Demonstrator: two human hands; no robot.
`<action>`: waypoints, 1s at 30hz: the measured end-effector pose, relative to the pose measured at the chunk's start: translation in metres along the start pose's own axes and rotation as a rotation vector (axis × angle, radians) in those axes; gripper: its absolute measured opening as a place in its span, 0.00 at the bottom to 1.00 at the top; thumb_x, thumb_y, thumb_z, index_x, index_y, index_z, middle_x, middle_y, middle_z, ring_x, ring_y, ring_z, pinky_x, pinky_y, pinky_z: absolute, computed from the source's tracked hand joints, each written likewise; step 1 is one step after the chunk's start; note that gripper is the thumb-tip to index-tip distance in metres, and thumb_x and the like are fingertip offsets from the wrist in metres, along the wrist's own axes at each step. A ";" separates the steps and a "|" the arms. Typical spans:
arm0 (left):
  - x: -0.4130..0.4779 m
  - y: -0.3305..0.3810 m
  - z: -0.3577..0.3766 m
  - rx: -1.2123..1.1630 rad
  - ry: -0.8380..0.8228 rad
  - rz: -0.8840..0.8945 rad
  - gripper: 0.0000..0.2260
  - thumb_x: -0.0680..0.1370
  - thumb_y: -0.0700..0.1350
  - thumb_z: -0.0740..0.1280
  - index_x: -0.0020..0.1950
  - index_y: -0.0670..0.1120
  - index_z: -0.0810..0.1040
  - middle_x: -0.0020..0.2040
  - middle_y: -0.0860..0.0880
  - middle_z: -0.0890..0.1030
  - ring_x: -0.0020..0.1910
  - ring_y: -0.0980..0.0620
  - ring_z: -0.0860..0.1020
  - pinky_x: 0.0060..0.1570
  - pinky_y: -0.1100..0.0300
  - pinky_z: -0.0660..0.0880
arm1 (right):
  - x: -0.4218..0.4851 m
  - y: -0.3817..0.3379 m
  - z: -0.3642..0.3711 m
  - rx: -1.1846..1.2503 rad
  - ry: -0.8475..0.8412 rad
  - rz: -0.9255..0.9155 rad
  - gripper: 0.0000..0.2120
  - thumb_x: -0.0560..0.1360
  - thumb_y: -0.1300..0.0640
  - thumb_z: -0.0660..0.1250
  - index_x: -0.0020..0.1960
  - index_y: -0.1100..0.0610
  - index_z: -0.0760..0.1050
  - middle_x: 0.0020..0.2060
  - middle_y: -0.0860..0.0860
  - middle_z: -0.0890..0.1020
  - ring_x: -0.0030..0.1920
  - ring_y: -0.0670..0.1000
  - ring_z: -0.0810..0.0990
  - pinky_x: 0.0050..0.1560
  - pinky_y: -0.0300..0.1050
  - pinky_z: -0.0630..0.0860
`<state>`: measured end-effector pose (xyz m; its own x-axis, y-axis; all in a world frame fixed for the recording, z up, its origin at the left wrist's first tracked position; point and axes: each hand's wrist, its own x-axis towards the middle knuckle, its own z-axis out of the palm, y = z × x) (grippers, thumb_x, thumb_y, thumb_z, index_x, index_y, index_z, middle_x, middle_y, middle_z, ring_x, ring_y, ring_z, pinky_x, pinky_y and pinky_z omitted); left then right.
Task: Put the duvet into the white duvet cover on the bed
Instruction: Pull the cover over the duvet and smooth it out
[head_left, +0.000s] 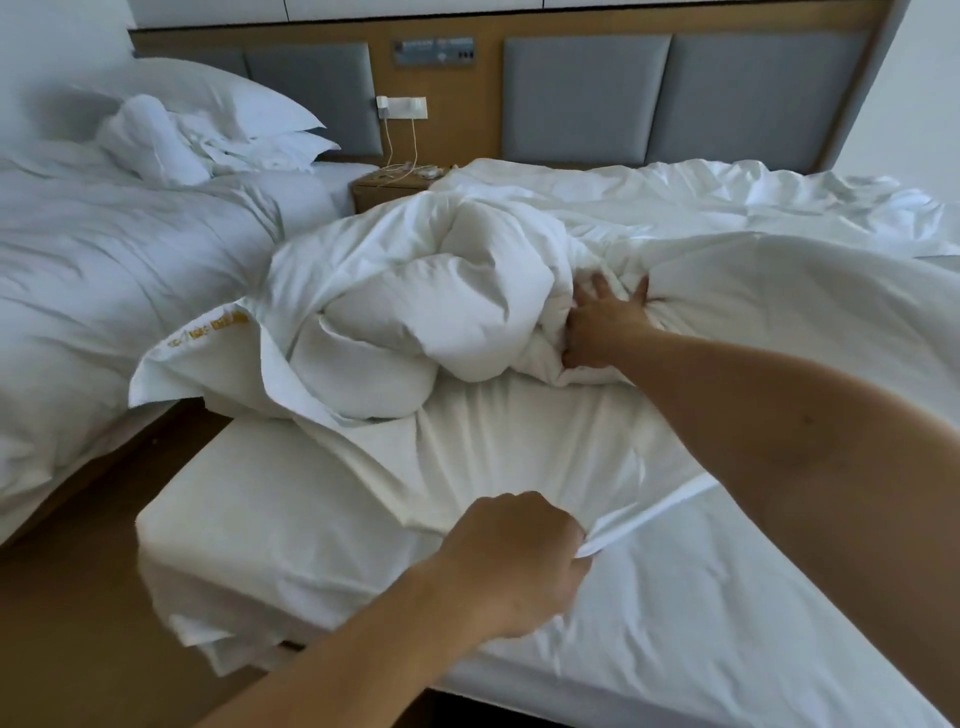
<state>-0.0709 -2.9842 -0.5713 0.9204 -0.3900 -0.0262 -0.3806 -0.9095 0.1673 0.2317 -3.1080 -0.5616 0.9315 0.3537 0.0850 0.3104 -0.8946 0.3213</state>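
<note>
Grey padded panels sit in a wooden headboard (587, 98) across the back wall of the room, seen from the head camera. Two beds stand side by side. Between them is a small wooden nightstand (384, 187), with white charger cables (402, 140) hanging down to it from a wall socket. The other bed (130, 249), on the left, carries rumpled white linen and pillows (208, 98) at its head.

On the near bed (675, 623) the duvet (395, 312) lies bunched in a puffy heap towards the left edge, with one flat corner bearing gold lettering hanging over the side. The white duvet cover (779, 291) is spread, creased, over the far and right part of the mattress and meets the heap in the middle.

The right hand (602, 325) reaches forward with the arm stretched out. Its fingers are dug into the duvet and clenched on its folds, just where the cover begins. The left hand (511, 564), near the bed's foot corner, is closed in a fist on a thin white hem (649, 514). The hem runs taut to the right, under the right arm. Whether it belongs to the cover or the sheet cannot be told.
</note>
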 end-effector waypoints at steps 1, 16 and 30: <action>0.003 0.002 0.001 -0.007 -0.027 -0.026 0.19 0.84 0.54 0.58 0.34 0.50 0.63 0.33 0.50 0.72 0.29 0.50 0.70 0.30 0.57 0.61 | -0.003 -0.003 0.001 -0.012 0.004 0.001 0.47 0.68 0.31 0.66 0.81 0.43 0.51 0.81 0.49 0.42 0.80 0.58 0.37 0.63 0.84 0.38; 0.171 0.093 0.039 -0.035 -0.015 0.120 0.24 0.79 0.42 0.63 0.75 0.49 0.67 0.67 0.46 0.76 0.65 0.43 0.76 0.52 0.51 0.74 | -0.209 0.094 -0.008 -0.453 0.110 0.239 0.41 0.76 0.33 0.60 0.79 0.37 0.38 0.80 0.59 0.35 0.77 0.67 0.32 0.61 0.78 0.22; 0.246 0.186 0.076 -0.004 0.133 -0.170 0.18 0.83 0.53 0.58 0.66 0.45 0.76 0.64 0.43 0.78 0.63 0.41 0.77 0.59 0.48 0.75 | -0.252 0.247 -0.002 -0.160 -0.140 0.183 0.75 0.48 0.23 0.75 0.75 0.37 0.25 0.77 0.56 0.27 0.77 0.61 0.27 0.65 0.86 0.43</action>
<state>0.0782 -3.2599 -0.6220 0.9751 -0.2084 0.0759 -0.2188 -0.9599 0.1750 0.0735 -3.4176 -0.5016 0.9898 0.1395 0.0281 0.1112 -0.8817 0.4585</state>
